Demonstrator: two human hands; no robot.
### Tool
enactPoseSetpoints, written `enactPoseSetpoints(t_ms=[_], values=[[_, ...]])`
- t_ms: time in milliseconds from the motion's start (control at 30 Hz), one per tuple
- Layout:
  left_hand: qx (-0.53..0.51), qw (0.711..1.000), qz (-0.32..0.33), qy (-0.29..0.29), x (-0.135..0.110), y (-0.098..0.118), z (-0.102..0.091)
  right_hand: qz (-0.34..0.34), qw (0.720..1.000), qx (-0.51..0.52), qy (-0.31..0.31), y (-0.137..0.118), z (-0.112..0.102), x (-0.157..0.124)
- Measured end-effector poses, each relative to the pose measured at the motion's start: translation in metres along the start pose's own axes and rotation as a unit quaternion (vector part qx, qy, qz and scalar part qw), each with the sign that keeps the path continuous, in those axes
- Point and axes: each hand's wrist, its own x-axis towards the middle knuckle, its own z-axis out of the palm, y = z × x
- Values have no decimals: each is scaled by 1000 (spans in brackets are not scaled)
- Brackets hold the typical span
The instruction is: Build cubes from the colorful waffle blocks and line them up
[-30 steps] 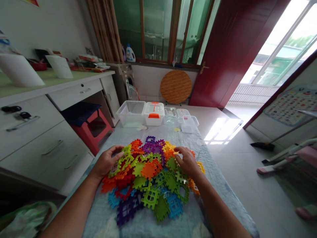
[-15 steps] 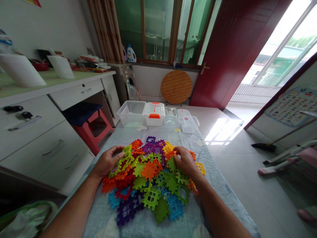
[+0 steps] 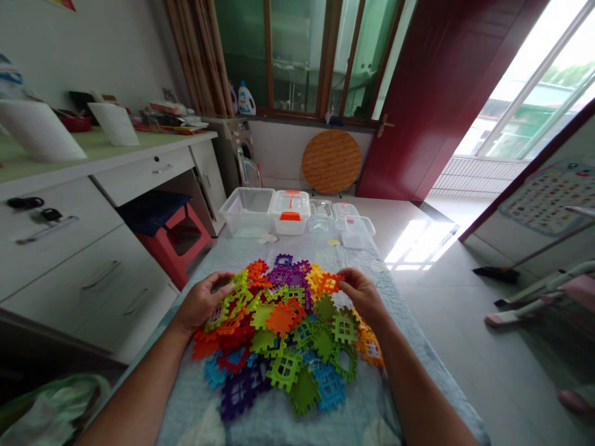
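Observation:
A heap of interlocking plastic building tiles (image 3: 284, 370) with notched edges lies on the cloth-covered table (image 3: 209, 427). Some tiles are solid, others have window-like grids. At the heap's left edge, my left hand (image 3: 201, 302) has its thumb and fingers closed about a yellow-green tile (image 3: 239, 285). My right hand (image 3: 365, 296) pinches an orange window tile (image 3: 330, 282) at the heap's upper right, by its right edge. Under that hand lie a whitish piece (image 3: 342, 301) and several yellow-orange tiles (image 3: 370, 347), partly covered by the wrist.
Beyond the heap stand a clear plastic bin (image 3: 248, 214), a lidded box (image 3: 290, 223) with an orange latch, and smaller clear containers (image 3: 356, 232). A white desk (image 3: 153, 170) and a red stool (image 3: 179, 248) are to the left. Tiled floor lies right of the table.
My right hand has shifted slightly right and up, now with the orange window tile showing at its fingertips. Tiles beneath it lie more exposed. My left hand has stayed put.

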Motion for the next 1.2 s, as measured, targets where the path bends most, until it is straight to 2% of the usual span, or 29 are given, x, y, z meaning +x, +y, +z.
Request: enactPoseSetpoints(t_ms=[100, 200, 300, 500, 633, 700, 800, 900, 1033, 1200], values=[[-1, 1000, 6, 3, 0, 0, 0, 47, 997, 57, 37, -3, -17, 0], [-3, 1000, 12, 0, 0, -2, 0, 67, 992, 51, 99, -2, -34, 0], [-2, 1000, 11, -12, 1, -6, -2, 88, 988, -1, 127, 5, -47, 1], [-12, 999, 4, -44, 4, -16, -3, 116, 981, -108, 112, 26, -58, 3], [-16, 999, -1, -48, 4, -17, -4, 79, 947, -275, 145, 36, -62, 4], [-15, 999, -3, -44, 4, -15, -4, 44, 934, -329, 131, 36, -63, 2], [-11, 999, -3, -38, 3, -12, -3, -1, 926, -375, 44, 33, -62, -2], [-9, 1000, 1, -29, 2, -9, -1, 6, 913, -408, -21, 30, -57, -5], [-2, 1000, 3, -27, 3, -11, -1, 21, 905, -424, -28, 28, -51, -3], [-3, 999, 0, -52, 5, -19, -4, 16, 903, -428, -15, 29, -51, -1]])
